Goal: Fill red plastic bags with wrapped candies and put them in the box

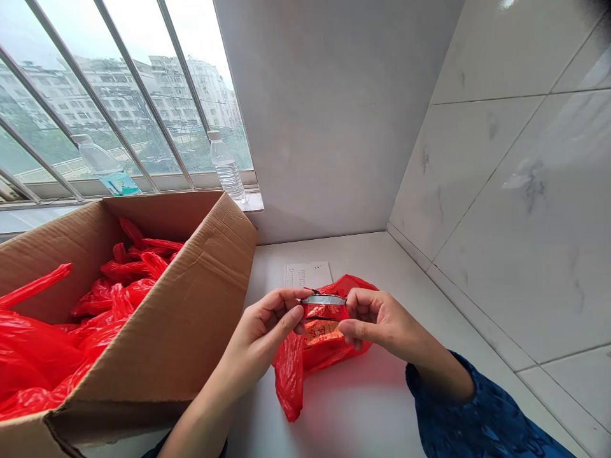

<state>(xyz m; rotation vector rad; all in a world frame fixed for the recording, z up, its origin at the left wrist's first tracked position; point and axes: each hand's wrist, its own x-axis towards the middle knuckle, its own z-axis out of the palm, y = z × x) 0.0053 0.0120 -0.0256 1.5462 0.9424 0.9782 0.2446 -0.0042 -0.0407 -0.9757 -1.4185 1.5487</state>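
Between my two hands is a small shiny red packet [326, 309] with a silvery strip along its upper edge. My left hand [267, 331] pinches its left end between thumb and fingers. At the other end, my right hand [375, 320] grips the packet the same way. Below and behind it lies a red plastic bag [290, 380], spread on the white surface. An orange-and-red printed wrapper [321, 333] shows just under the packet, partly covered; I cannot tell whether it is separate.
To the left stands an open cardboard box [191, 305] with several red plastic bags [119, 299] inside. A printed white card [308, 273] lies behind the bag. Two plastic bottles, one clear [226, 166] and one blue-labelled [105, 164], stand by the barred window. A tiled wall [515, 203] bounds the right.
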